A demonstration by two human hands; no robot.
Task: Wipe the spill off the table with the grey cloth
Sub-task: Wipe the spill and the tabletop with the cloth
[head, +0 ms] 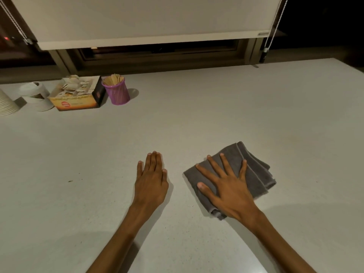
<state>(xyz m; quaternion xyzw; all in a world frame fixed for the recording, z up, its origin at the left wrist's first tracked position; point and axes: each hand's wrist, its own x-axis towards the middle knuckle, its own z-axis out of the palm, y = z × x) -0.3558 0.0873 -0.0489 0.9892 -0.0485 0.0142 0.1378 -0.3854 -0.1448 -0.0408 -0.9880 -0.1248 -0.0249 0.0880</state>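
The folded grey cloth (254, 174) lies on the white table (197, 107), right of centre. My right hand (226, 186) rests flat on top of it, fingers spread and palm pressing down, not curled around it. My left hand (152, 174) lies flat on the bare table a little left of the cloth, fingers together, holding nothing. A small dark speck (70, 181) and faint dots mark the table surface further left. I cannot make out any clear wet spill.
At the back left stand a purple cup of wooden sticks (116, 91), an open cardboard box (77, 95), a white paper roll (36, 96) and stacked paper cups (6, 104). A window blind (145, 18) hangs behind the table's far edge.
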